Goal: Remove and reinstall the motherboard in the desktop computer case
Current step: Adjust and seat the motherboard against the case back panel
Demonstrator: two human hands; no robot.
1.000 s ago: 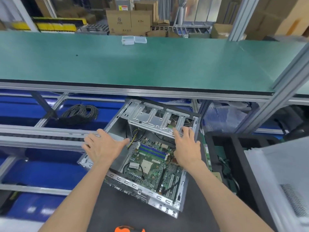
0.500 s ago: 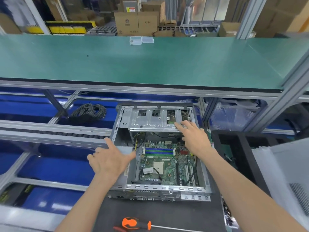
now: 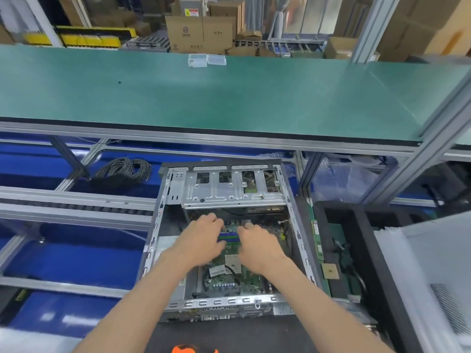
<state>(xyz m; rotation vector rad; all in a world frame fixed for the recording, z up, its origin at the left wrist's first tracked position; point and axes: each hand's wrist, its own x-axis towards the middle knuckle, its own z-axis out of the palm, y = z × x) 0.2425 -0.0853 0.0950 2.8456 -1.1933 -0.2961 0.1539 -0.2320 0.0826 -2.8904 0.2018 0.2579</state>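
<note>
The open desktop case [image 3: 229, 301] lies flat on a dark mat, its silver drive cage [image 3: 229, 192] at the far end. The green motherboard [image 3: 226, 278] sits inside, with blue memory slots [image 3: 229, 237] showing between my hands. My left hand [image 3: 201, 238] and my right hand [image 3: 260, 244] are both down in the case, side by side over the far half of the board. Their fingers bend down toward the board, and the fingertips are hidden and blurred, so I cannot tell whether they hold anything.
An orange screwdriver handle [image 3: 184, 349] lies on the mat near me. A black tray [image 3: 372, 250] with green boards stands right of the case, a white panel [image 3: 433, 263] beyond it. A cable coil [image 3: 122, 171] lies at left. A green bench [image 3: 229, 98] spans above.
The case has been turned square to me. Both hands have left the case wall and drive cage and moved down inside, over the motherboard.
</note>
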